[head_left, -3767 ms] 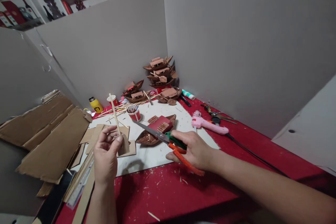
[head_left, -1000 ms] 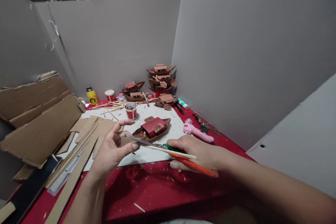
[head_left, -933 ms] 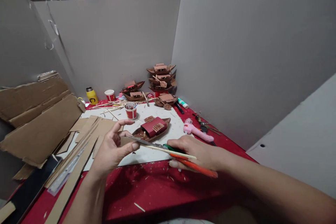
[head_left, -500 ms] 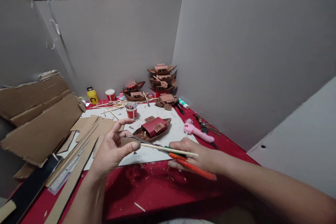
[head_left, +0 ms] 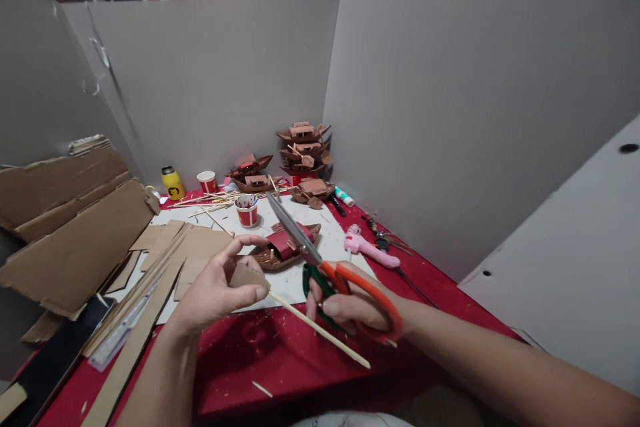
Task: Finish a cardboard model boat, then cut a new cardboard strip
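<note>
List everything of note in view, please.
Metal scissors: one, orange and green handles, centre
Slim wooden stick: one, pale, centre
Flat cardboard piece: one, brown, centre
Model boats: several, mostly brown, centre, back
Paper cups: two, red, back
Squat bottle: one, yellow, back left
Glue gun: one, pink, right
Thin sticks: many, pale, back
Cardboard sheets: several, brown, left
Flat board: one, white, centre
Table surface: one, red, beneath
Left hand: one, holding cardboard
Right hand: one, holding scissors

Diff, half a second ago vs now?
The scissors, in the right hand, swung up and away from the card piece. The stick tipped, its free end now lower. Nothing was let go: the left hand still grips the card piece. Boat and glue gun look unmoved.
</note>
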